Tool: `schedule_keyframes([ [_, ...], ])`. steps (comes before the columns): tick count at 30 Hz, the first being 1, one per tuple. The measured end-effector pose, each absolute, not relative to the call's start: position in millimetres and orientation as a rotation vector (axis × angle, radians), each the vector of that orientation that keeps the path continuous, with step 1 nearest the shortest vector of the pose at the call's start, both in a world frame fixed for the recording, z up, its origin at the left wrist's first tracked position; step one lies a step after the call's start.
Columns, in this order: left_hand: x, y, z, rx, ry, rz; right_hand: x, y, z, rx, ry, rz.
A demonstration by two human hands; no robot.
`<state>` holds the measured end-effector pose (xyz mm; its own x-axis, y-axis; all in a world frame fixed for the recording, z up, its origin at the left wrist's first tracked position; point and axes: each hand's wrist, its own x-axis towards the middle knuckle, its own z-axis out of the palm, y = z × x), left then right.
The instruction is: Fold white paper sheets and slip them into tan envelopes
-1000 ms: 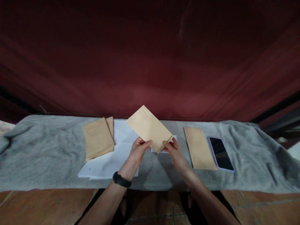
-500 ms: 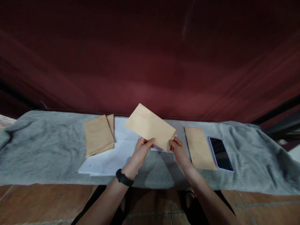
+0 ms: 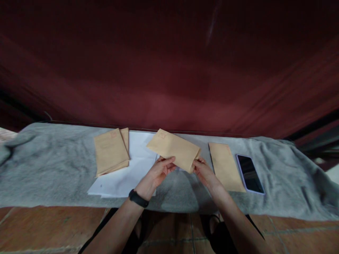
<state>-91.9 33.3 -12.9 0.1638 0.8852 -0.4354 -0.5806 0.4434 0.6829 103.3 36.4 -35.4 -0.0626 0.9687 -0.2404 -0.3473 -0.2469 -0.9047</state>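
A brown paper envelope (image 3: 174, 147) with faint red print is held slanting above the grey cloth, its far left corner raised. My left hand (image 3: 161, 170) pinches its near long edge, thumb on top and fingers beneath. At the right end, my right hand (image 3: 202, 170) grips the envelope by the flap side, where a fold shows; its fingertips are partly hidden behind the paper. White paper lies under the held envelope, mostly covered by it and my hands.
Left of my hands, several brown envelopes (image 3: 111, 151) rest on white paper sheets (image 3: 124, 181). On the right lie another brown envelope (image 3: 227, 167) and a phone (image 3: 250, 173) in a purple case. Grey cloth (image 3: 53, 162) covers the bench, with a dark red wall (image 3: 169, 77) behind.
The held envelope has come lower and tilted flatter, its far corner dropping toward the cloth. Both hands still grip it, and my right hand's fingers have shifted further behind its end.
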Motion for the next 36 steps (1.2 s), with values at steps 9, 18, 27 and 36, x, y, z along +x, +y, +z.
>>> schedule_keyframes([
  [9,-95.0,22.0,-10.9,1.06,1.134,0.721,111.8,44.6,-39.3,-1.185,-0.921,1.389],
  [18,-103.0,25.4,3.0,2.461,1.274,0.768,117.5,38.2,-27.3,-1.064,-1.076,1.648],
  [27,-105.3,15.9,-16.5,2.545,1.227,0.388,126.9,32.3,-13.1,-1.059,-1.144,1.818],
  [36,-102.4,13.3,-11.2,2.491,1.274,0.388,125.1,34.5,-27.6,-1.13,-1.071,1.754],
])
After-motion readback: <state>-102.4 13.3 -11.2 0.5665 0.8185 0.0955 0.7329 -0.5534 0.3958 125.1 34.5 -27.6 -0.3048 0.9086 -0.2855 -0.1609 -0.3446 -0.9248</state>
